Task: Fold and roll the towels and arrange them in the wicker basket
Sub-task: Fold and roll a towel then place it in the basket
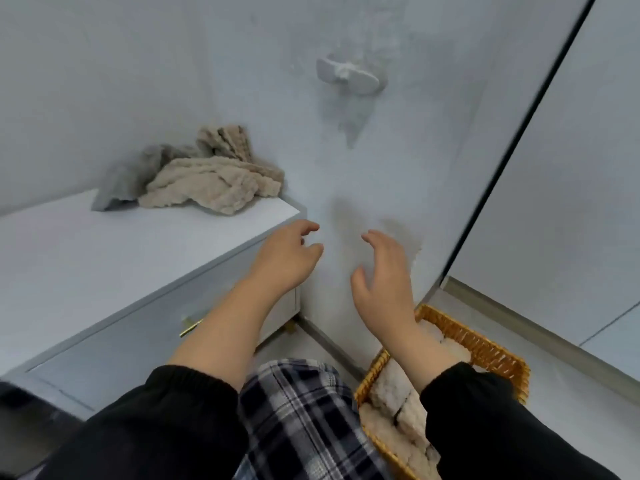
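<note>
Left hand: the left hand (287, 259) hangs in the air beside the near right corner of the table, its fingers (309, 226) loosely curled, slightly apart, holding nothing.
Right hand: the right hand (384, 282) is raised before the wall, its fingers (373, 238) loosely bent and spread, holding nothing.
Loose towels: a crumpled beige ribbed towel (211, 187) lies at the far right end of the low white table with drawers (104, 244), against the wall; a crumpled grey towel (121, 183) touches its left side.
Basket: a rectangular golden-brown wicker basket (485, 344) stands on the floor at lower right, under the right forearm.
Basket contents: pale cream rolled towels (391, 389) lie side by side inside, partly hidden by the arm.
Wall: a white plastic hook (346, 76) is fixed above the hands.
</note>
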A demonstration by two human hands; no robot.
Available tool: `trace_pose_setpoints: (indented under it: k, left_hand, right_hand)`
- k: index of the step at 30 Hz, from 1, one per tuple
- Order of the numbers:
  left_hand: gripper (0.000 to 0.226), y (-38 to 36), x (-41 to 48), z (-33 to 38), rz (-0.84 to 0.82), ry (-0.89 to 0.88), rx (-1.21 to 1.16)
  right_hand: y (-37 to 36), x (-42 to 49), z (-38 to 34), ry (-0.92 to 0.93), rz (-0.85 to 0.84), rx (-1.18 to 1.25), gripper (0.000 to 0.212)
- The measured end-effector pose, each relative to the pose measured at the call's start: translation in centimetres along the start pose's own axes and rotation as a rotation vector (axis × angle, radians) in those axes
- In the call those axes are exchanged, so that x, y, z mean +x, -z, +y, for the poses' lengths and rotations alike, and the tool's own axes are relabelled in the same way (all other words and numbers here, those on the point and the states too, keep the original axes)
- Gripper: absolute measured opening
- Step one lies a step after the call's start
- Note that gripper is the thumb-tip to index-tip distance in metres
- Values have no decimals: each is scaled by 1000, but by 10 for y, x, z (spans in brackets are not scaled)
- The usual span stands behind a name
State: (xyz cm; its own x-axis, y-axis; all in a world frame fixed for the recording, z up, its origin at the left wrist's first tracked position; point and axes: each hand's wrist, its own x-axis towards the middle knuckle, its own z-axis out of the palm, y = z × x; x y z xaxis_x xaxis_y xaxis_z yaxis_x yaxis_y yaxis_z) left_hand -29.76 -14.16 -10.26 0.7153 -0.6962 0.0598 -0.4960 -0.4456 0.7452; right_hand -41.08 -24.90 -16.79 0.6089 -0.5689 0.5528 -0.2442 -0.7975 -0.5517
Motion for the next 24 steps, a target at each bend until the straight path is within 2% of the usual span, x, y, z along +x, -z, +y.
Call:
trace_pose_setpoints:
  k: [7, 10, 17, 20, 24]
  left_hand:
    - [45, 58, -18, -65, 369, 172, -158]
    - [46, 78, -15, -91, 426, 224, -146]
    - [56, 112, 11, -140, 316, 330, 139]
    - [62, 114, 19, -152, 231, 384, 211]
    - [65, 111, 29, -164, 99, 400, 343]
  right_hand:
    - [-56, 29, -78, -15, -67, 174, 46]
    - [-81, 44, -100, -69, -126, 220, 48]
    - [-146, 74, -134, -187, -183, 297, 54]
    - [-173, 81, -137, -172, -204, 177, 59]
    - [-200, 108, -132, -124, -193, -37, 80]
